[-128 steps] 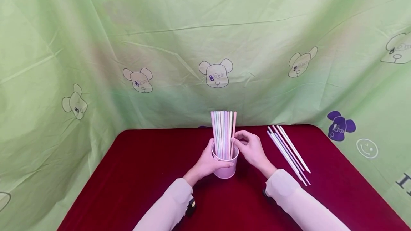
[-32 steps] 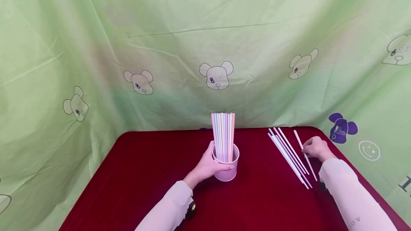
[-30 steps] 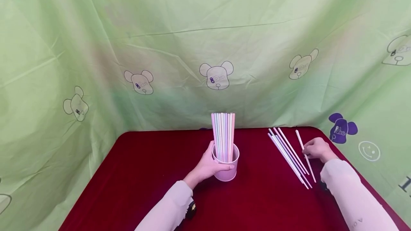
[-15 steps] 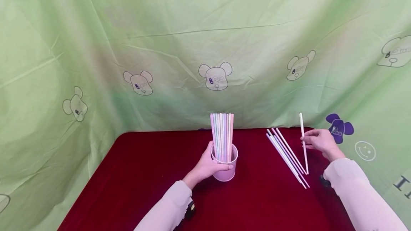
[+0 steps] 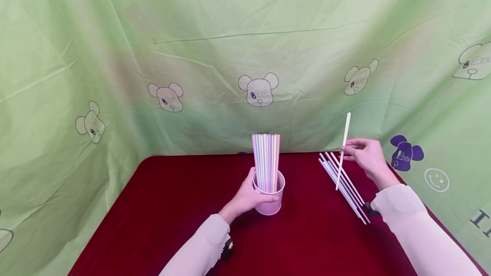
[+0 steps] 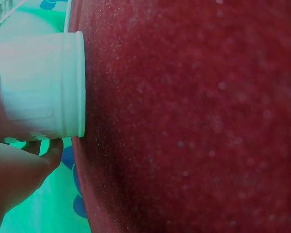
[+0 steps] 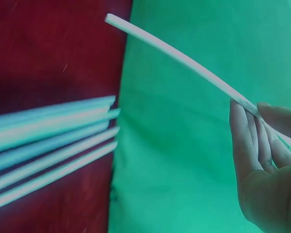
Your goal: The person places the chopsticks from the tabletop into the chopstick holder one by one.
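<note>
In the head view, my left hand (image 5: 247,196) grips a small pale pink bucket (image 5: 270,205) on the table, thumb across its front. A row of pastel straws (image 5: 265,161) stands upright inside it. Over at the right, my right hand (image 5: 366,156) pinches one pale straw (image 5: 346,133) between thumb and fingers, raised and slightly tilted above the loose straws (image 5: 343,188). In the right wrist view this held straw (image 7: 179,57) slants past the fingertips. The left wrist view has the bucket (image 6: 43,87) standing on the cloth, with fingers against its side.
A dark red cloth (image 5: 172,208) covers the table. Several loose straws lie side by side near its right edge. Behind and around the table hangs a green curtain (image 5: 215,54) with bear-head prints.
My right hand went from the bucket to the table's right side, took hold of a pale straw there, lifted it, and has swung it left over the loose straws. The left hand stays on the bucket.
</note>
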A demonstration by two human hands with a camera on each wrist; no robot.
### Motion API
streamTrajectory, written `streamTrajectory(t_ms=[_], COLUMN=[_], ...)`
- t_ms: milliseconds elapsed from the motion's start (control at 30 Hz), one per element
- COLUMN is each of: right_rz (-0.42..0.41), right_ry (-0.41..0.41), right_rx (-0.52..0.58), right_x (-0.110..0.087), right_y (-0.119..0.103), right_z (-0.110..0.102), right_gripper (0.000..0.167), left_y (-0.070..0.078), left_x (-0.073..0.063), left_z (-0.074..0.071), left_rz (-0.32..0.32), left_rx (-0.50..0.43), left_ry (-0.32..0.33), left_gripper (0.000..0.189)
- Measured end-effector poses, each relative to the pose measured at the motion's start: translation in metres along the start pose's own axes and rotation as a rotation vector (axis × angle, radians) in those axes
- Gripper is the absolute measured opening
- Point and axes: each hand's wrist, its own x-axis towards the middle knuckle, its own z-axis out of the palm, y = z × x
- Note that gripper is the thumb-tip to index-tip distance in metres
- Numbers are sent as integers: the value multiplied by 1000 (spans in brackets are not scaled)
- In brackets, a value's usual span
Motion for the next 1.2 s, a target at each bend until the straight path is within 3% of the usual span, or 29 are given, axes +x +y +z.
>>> streamTrajectory(t_ms=[500,700,833,1000,1200], right_rz=[-161,-191,-201,-197,-211], right_ry=[-26,-53,-75,-110,-181], right_rx=[230,216,230,188,-31], right_x=[-15,-19,-19,-19,-20], right_y=[-55,-62,-59,-51,-33], right_z=[76,99,112,125,141], right_gripper=[11,13,23,20,15], left_y=[2,2,1,2,3], left_x=[0,-1,0,0,0], left_z=[-1,-1,0,0,0], left_rz=[6,-2,-1,6,2], left_rx=[9,11,6,2,-1], left_ry=[5,5,0,-1,-2], left_gripper=[93,92,92,92,94])
